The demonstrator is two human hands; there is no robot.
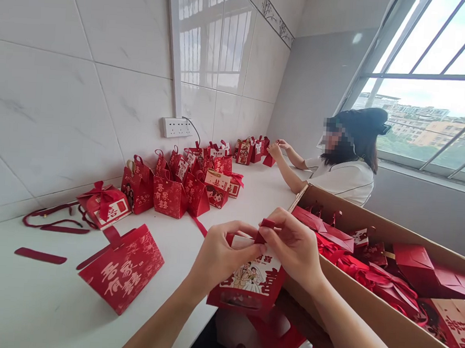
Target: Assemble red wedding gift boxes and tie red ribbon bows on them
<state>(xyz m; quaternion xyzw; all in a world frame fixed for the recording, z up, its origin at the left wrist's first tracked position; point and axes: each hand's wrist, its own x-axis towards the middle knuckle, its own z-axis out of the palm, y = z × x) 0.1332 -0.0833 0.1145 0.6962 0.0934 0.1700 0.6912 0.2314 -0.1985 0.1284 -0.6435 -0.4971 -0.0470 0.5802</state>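
Note:
Between my hands is a red paper gift box (249, 285) with a bride-and-groom picture, held near the table's front edge. My left hand (225, 255) pinches its top edge from the left. On the right, my right hand (293, 246) grips a short red strap (266, 231) at the top of the same box. Left of my hands, another red gift box (126, 270) with white lettering lies tilted on the table, its strap sticking up. Beside it is a loose dark red strip (40, 256).
Several finished-looking red boxes (170, 196) stand along the tiled wall. A cardboard carton (351, 291) full of red boxes and ribbons is at my right. Across the table, another person (346, 170) handles a small red box near the window. A power socket (178, 127) is on the wall.

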